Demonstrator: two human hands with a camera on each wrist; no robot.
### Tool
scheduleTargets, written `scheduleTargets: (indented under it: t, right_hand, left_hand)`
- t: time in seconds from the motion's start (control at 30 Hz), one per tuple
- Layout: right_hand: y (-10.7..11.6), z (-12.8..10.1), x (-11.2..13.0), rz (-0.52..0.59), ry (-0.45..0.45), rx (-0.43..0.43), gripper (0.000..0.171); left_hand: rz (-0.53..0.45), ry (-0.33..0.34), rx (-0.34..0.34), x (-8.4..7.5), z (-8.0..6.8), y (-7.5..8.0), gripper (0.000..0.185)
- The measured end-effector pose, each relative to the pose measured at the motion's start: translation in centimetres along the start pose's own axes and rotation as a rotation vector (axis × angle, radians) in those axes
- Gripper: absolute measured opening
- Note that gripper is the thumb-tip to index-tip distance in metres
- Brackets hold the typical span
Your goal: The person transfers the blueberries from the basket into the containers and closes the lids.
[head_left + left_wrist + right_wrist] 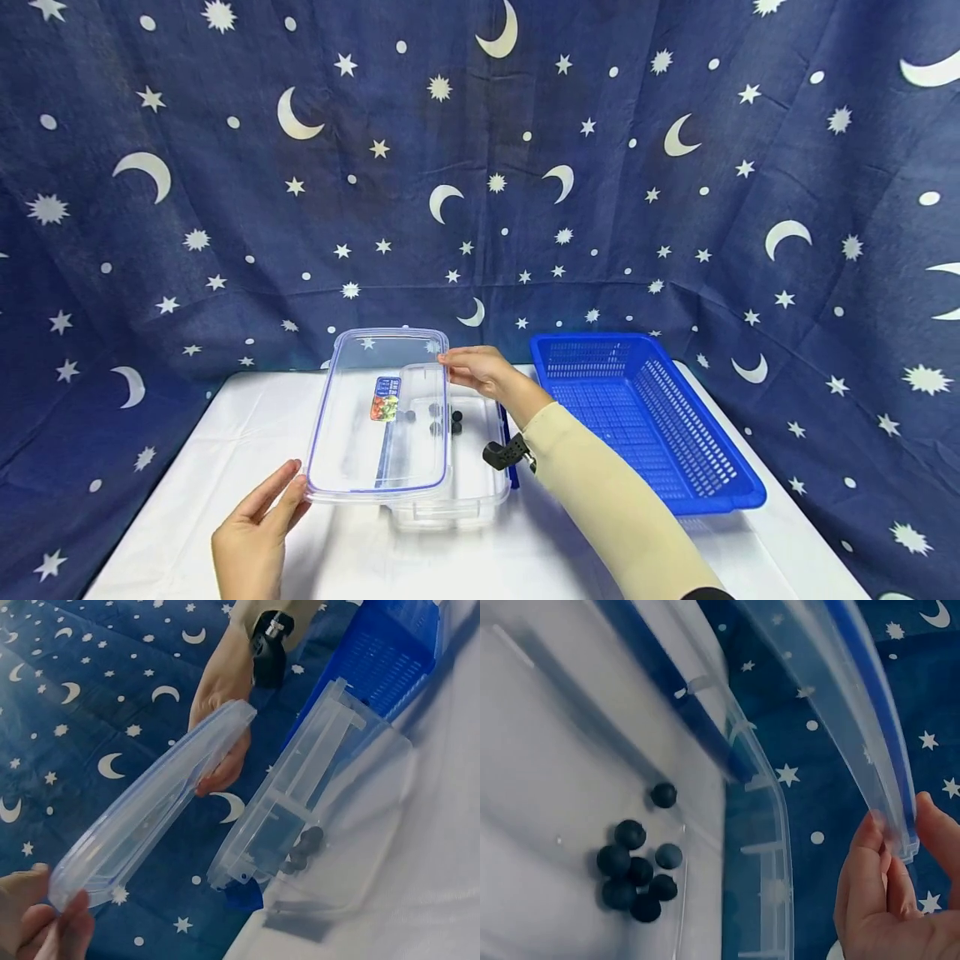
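A clear plastic lid (378,417), rectangular with rounded corners, a blue seal running round its rim and a small coloured label at its middle, is held tilted in the air above a clear plastic container (459,467) that stands on the white surface (187,517). The left hand (255,533) holds the lid's near corner, with the thumb and fingers closing on the rim, as the left wrist view shows at the lower left. The right hand (480,372) pinches the far corner of the lid between thumb and fingertips (870,847), the rim edge sitting in that pinch. The lid hangs over the left part of the container and leaves its right part uncovered. Inside the container lies a small cluster of dark round berries (636,871), most of them touching one another and one lying a little apart. A blue clip shows at the container's right side. Just beside the container, to the right, a blue perforated basket (712,475) rests on the same surface. Behind everything hangs a dark blue cloth (480,167) printed with white moons and stars.
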State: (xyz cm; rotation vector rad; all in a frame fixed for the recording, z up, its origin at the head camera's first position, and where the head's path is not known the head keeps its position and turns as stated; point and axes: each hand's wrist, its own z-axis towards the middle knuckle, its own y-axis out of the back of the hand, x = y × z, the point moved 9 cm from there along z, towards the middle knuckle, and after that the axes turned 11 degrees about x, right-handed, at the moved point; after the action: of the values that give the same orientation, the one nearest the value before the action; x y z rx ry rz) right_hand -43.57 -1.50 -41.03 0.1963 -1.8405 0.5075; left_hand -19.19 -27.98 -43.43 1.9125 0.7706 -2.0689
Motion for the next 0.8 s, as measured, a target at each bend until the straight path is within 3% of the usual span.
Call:
scheduleTargets:
  t: [0.2, 0.27, 0.37, 0.5, 0.7, 0.8]
  right_hand:
    - [1.9, -0.6, 0.2, -0.150, 0.004, -0.007, 0.035]
    - [2.7, -0.8, 0.1, -0.191, 0.012, -0.015, 0.034]
    - [3.7, -1.2, 0.1, -0.217, 0.020, -0.033, 0.032]
    - [4.8, -1.7, 0.0, -0.223, 0.022, -0.053, 0.032]
    - [6.1, -2.2, -0.4, -0.246, 0.015, -0.079, 0.033]
    - [6.7, -2.3, -0.5, -0.257, 0.020, -0.089, 0.031]
  left_hand:
    - [0.429, 0.164, 0.207, 0.8, -0.2, -1.5, 0.062]
    - [0.510, 0.188, 0.284, 1.2, -0.5, -2.3, 0.068]
    - [0.509, 0.206, 0.358, 1.8, -0.9, -3.5, 0.073]
    - [0.497, 0.184, 0.398, 2.2, -1.0, -4.7, 0.071]
    - [0.464, 0.120, 0.395, 2.2, -1.2, -6.1, 0.063]
    - [0.499, 0.059, 0.374, 2.0, -1.3, -6.6, 0.058]
